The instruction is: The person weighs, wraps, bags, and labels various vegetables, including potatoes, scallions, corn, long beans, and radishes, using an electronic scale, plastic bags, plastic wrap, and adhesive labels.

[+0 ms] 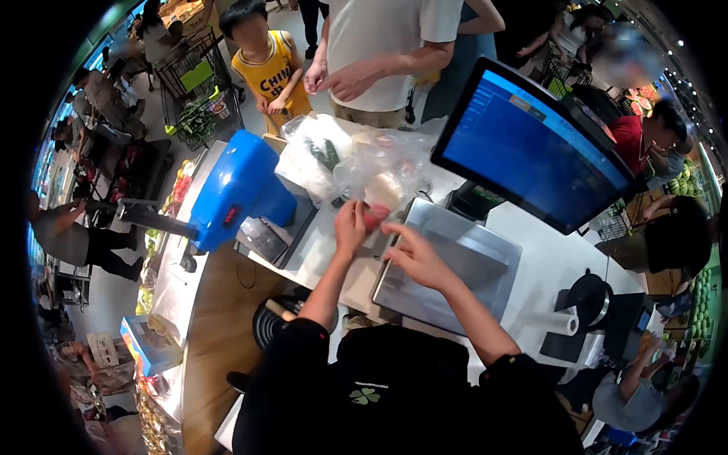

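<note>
My left hand (pixel 351 227) is closed at the near edge of a clear plastic bag (pixel 384 188) on the counter. Something red (pixel 375 215) shows in the plastic beside its fingers; its kind I cannot make out. My right hand (pixel 417 256) is open above the left rim of a metal scale tray (pixel 497 292), forefinger stretched toward the red thing, apart from it. Behind the bag lies another clear bag holding dark green vegetables (pixel 324 154).
A blue machine (pixel 241 189) with a red display stands left of the bags. A large monitor (pixel 531 144) leans over the right side. Across the counter stand a person in a pale shirt (pixel 379 61) and another in a yellow jersey (pixel 269 72). A paper roll (pixel 561 321) lies at right.
</note>
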`<move>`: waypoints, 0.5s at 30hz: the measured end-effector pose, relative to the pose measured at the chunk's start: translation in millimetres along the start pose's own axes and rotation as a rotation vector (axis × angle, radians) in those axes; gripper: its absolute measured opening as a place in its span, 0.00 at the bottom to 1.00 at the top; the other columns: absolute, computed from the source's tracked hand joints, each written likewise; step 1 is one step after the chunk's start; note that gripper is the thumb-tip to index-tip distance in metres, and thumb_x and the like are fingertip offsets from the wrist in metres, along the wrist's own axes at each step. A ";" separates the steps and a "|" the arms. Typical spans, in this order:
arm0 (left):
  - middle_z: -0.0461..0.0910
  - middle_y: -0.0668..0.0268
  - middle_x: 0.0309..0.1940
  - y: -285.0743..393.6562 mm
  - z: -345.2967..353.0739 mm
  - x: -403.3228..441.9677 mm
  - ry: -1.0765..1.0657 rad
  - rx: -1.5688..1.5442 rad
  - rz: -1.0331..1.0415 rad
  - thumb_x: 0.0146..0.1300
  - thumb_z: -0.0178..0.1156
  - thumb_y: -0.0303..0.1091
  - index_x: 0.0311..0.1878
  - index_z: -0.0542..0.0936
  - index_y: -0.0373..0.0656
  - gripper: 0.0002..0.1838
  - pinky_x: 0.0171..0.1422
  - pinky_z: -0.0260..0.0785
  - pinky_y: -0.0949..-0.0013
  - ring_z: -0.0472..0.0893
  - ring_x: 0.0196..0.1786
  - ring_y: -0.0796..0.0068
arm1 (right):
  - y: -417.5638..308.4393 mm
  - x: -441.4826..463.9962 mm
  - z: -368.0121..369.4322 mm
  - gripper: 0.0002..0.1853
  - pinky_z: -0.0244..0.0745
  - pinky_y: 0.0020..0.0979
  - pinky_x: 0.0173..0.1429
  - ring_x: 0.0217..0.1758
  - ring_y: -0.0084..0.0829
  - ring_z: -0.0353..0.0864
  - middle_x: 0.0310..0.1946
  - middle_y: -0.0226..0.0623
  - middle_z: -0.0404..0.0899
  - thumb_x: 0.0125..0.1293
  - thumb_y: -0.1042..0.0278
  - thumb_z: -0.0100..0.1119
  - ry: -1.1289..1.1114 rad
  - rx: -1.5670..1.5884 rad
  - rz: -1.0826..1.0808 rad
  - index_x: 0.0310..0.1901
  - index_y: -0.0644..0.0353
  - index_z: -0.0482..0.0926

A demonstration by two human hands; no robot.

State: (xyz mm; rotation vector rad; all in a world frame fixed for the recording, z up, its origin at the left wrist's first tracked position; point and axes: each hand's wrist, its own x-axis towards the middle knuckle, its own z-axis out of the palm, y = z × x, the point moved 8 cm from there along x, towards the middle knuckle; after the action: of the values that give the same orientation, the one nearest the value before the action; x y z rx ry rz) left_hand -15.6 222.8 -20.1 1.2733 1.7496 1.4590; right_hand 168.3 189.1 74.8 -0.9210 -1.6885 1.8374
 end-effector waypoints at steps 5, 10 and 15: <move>0.83 0.55 0.33 -23.2 26.9 63.1 0.133 -0.006 0.062 0.77 0.51 0.35 0.41 0.82 0.36 0.15 0.42 0.73 0.63 0.82 0.34 0.63 | 43.9 6.0 -95.2 0.23 0.79 0.34 0.59 0.56 0.34 0.84 0.58 0.45 0.81 0.72 0.66 0.60 0.119 -0.286 0.044 0.66 0.66 0.72; 0.81 0.59 0.31 -55.4 19.0 101.8 0.230 -0.006 0.127 0.79 0.48 0.36 0.42 0.82 0.35 0.17 0.46 0.70 0.66 0.77 0.36 0.68 | 102.7 119.9 -173.4 0.20 0.73 0.38 0.67 0.63 0.43 0.80 0.57 0.50 0.81 0.70 0.68 0.59 0.514 -0.344 0.018 0.60 0.67 0.76; 0.79 0.62 0.29 -114.3 10.7 113.6 0.013 -0.006 -0.211 0.77 0.55 0.41 0.46 0.82 0.33 0.18 0.41 0.70 0.67 0.74 0.34 0.75 | 89.2 202.9 -208.8 0.27 0.73 0.43 0.66 0.62 0.52 0.80 0.54 0.60 0.81 0.59 0.59 0.70 0.729 -0.780 -0.129 0.57 0.67 0.80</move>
State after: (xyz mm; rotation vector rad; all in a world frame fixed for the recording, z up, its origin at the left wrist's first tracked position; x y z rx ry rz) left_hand -91.4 331.8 -112.0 1.0430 1.8248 1.3533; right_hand 198.3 466.1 -48.0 -1.4935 -1.8691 0.5625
